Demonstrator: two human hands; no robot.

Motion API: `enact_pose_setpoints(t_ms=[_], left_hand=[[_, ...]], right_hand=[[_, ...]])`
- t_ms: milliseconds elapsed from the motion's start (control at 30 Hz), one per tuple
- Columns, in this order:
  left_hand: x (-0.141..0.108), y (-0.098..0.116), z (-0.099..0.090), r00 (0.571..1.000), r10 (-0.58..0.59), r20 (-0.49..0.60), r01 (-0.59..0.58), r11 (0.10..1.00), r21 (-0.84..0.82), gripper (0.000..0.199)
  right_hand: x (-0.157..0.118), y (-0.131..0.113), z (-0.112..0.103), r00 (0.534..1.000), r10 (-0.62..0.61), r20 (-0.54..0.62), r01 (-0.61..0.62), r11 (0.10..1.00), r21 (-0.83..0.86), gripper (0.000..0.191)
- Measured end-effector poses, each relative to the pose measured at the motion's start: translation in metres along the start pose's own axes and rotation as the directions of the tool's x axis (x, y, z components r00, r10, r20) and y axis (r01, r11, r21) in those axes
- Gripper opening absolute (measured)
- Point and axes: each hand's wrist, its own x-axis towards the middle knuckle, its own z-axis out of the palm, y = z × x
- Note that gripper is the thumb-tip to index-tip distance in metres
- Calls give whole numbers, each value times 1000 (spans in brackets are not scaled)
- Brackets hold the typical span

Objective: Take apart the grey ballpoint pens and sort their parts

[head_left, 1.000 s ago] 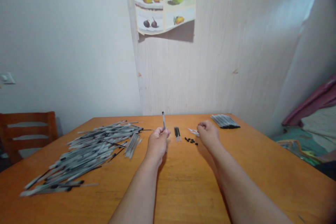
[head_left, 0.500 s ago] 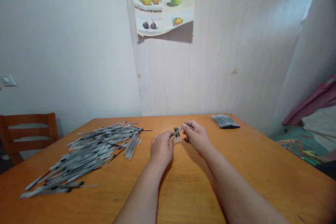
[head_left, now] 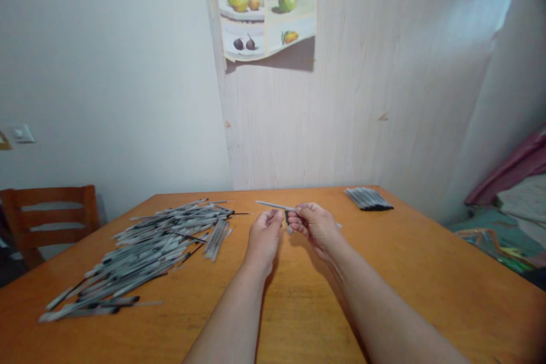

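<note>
My right hand (head_left: 318,224) pinches a slim, pale pen (head_left: 275,205) between thumb and fingers. The pen points left, nearly level, over the far middle of the table. Just left of it, my left hand (head_left: 265,239) has its thumb and fingertips pressed together; whatever they may hold is too small to make out. Beneath and between the hands, a few dark-and-clear pieces (head_left: 287,219) partly show, mostly hidden by my right fingers. On the left spreads a large loose pile of clear pens and pen parts (head_left: 157,244) with black ends.
A neat row of pens (head_left: 367,199) with black ends aligned lies at the table's far right. The wooden table (head_left: 298,318) meets a wall with a fruit picture sheet (head_left: 267,23). A wooden chair (head_left: 55,216) stands left; fabric and bags (head_left: 507,239) lie right.
The pen was between both hands, slanting; now it is in my right hand, swung round to point left. My left fingertips have come off it and sit below it.
</note>
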Motion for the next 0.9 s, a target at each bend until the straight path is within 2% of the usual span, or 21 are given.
enact_pose_setpoints(t_ms=[100,200,367,500,900], left_hand=[[-2,2,3,991,-99,90,120,956,-267,35],[-1,2,1,991,-109,73,129,909,-397,34],[3,3,-2,992,-125,35,128,905,-405,29],[3,3,-3,993,-111,30,115,916,-384,28],[3,4,-4,992,-119,29,121,909,-400,27]], right_hand=[[-5,6,6,995,49,86,-52,998,33,5],[-7,10,7,984,77,160,-83,996,29,5],[-4,13,2,986,140,86,-127,982,-140,24],[-3,15,1,971,192,143,-154,959,-239,37],[-8,17,6,974,69,215,-5,959,-284,28]])
